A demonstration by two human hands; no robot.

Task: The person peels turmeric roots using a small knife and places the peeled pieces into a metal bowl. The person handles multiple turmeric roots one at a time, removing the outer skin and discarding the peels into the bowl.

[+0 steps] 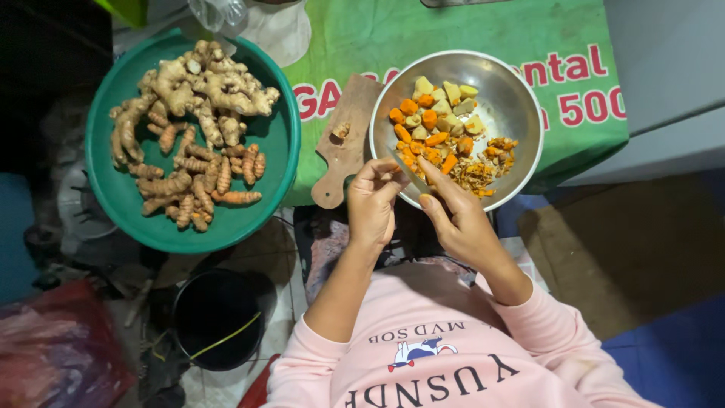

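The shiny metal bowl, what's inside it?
The metal bowl holds orange chunks, pale yellow chunks and a heap of peelings. The right hand covers its near rim, hiding anything beneath.

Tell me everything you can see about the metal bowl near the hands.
The metal bowl is round, shiny and steel-looking, standing upright on the green cloth. Inside lie cut orange and pale yellow root pieces plus peelings, heaped toward its left and near side. A small wooden cutting board lies beside its left rim. Both hands work at its near rim.
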